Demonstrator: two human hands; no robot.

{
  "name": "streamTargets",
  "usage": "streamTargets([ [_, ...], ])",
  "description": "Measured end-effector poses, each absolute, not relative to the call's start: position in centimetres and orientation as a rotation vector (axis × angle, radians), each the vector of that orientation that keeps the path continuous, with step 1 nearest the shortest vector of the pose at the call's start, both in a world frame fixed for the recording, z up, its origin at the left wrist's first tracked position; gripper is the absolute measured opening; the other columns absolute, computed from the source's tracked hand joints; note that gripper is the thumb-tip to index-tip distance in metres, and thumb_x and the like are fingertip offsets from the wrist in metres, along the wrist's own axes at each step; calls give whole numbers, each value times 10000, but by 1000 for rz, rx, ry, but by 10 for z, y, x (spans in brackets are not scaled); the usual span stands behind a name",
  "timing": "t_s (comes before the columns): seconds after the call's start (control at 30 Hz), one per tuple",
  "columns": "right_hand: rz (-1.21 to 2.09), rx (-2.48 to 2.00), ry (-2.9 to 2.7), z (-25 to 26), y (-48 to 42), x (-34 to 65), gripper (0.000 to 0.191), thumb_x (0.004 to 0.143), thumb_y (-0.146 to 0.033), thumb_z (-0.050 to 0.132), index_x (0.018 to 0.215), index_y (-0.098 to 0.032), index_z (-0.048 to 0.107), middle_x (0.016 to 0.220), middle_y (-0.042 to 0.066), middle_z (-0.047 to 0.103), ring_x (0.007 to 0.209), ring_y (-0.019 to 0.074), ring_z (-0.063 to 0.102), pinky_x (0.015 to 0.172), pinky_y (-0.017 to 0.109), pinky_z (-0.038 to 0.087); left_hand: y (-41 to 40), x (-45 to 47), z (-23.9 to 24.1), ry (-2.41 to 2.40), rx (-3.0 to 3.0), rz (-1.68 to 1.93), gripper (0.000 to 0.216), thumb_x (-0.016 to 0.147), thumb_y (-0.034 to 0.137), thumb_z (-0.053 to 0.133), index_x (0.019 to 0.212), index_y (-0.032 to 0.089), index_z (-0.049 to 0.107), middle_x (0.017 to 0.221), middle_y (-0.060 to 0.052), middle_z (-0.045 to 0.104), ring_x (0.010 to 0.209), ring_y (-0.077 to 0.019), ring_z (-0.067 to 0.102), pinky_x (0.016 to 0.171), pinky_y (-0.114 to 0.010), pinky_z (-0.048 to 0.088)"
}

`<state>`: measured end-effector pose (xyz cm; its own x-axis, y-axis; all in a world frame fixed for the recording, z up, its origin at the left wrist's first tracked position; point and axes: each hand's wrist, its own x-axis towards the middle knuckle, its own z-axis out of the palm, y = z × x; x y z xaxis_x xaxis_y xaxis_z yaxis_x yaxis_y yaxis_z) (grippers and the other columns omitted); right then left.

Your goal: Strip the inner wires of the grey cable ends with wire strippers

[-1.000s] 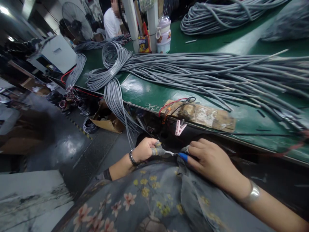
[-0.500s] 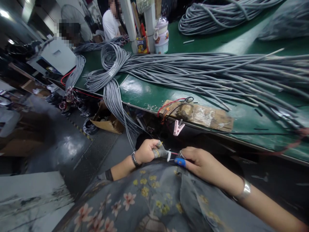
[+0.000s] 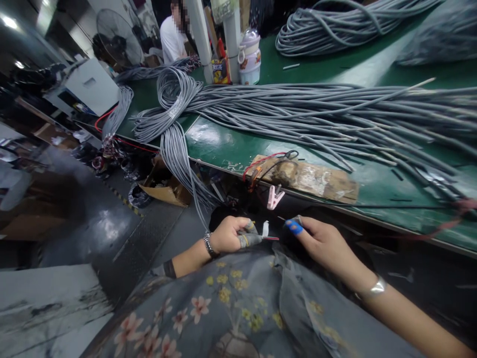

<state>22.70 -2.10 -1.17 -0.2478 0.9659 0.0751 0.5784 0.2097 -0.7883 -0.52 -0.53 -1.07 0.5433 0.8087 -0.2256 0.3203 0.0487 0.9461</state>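
My left hand, with grey coverings on its fingertips, is closed in a pinch on a cable end. Out of that pinch stick a short red wire and a white strip that stands up. A grey cable runs down from the bench to my left wrist. To the right, apart from the cable end, my right hand has blue tape round its thumb. Its thumb and finger pinch a thin, short piece that points left; its kind is too small to make out.
Grey cables lie across the green bench. A wooden board with a pink clip sits at the bench edge. Behind are a cup, a coil and a person in white. An open carton stands below.
My right hand has moved away from the cable end, up and to the right, with a thin piece in its pinch. The white strip now stands more upright. My left hand has hardly moved.
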Motion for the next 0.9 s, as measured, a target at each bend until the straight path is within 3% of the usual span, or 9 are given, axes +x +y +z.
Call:
streamTargets([
  [0.17, 1108, -1286, -1871, -5, -22, 215, 325, 812, -504, 523, 701, -203, 579, 625, 13, 593, 576, 165, 527, 535, 272, 443, -7, -2, -14, 1005, 1614, 449, 494, 653, 570, 725, 705, 87, 638, 589, 2, 554, 556, -78, 458, 577, -193, 416],
  [0.33, 1245, -1253, -1844, -11, -23, 202, 329, 810, -443, 492, 607, -193, 556, 588, 13, 573, 567, 155, 505, 537, 270, 426, -6, 0, -8, 967, 1717, 356, 439, 682, 536, 714, 753, 104, 676, 630, 2, 603, 579, -75, 478, 582, -177, 400],
  [0.47, 1425, -1246, -1621, -11, -21, 200, 414, 759, -581, 563, 620, -191, 581, 592, 15, 581, 548, 149, 490, 516, 266, 423, -5, 4, -8, 859, 1471, 416, 511, 601, 592, 751, 698, 104, 637, 635, -10, 612, 572, -79, 516, 580, -195, 419],
  [0.6, 1586, -1198, -1401, -11, -20, 202, 551, 644, -732, 645, 643, -183, 603, 608, 15, 588, 553, 139, 494, 551, 271, 458, -5, 11, -18, 815, 1111, 554, 610, 513, 671, 760, 684, 134, 526, 471, 48, 511, 383, -50, 430, 429, -186, 361],
  [0.77, 1488, -1198, -1402, -14, -24, 204, 586, 667, -765, 614, 714, -183, 657, 689, 47, 654, 616, 167, 562, 630, 306, 513, -8, 17, -21, 897, 1078, 585, 610, 588, 700, 698, 759, 160, 471, 522, 32, 565, 395, -72, 501, 412, -179, 380],
  [0.9, 1306, -1200, -1537, -11, -28, 204, 506, 772, -690, 566, 693, -198, 655, 688, 51, 673, 639, 188, 602, 622, 301, 520, -11, 21, -20, 1077, 1347, 676, 431, 689, 526, 713, 765, 155, 507, 576, 26, 573, 461, -59, 501, 468, -172, 392],
])
